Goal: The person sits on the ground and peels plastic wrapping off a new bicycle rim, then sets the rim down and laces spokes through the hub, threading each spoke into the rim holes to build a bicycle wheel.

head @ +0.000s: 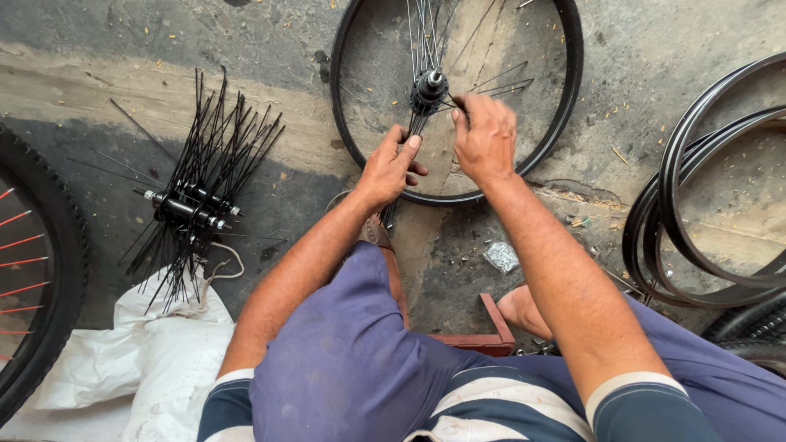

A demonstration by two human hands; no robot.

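Observation:
A black bicycle wheel rim (573, 74) lies flat on the concrete floor in front of me, with a black hub (429, 87) at its middle and loose black spokes fanning from it. My left hand (389, 168) grips a bundle of spokes near the rim's near edge. My right hand (485, 137) pinches a single thin spoke just right of the hub. Both forearms reach forward over my knees.
A second black hub with many spokes (192, 209) lies left on the floor. White sacks (155, 352) sit at lower left beside a tyred wheel with red spokes (33, 270). Bare black rims (696, 221) stack at right. A low red stool (491, 331) is under me.

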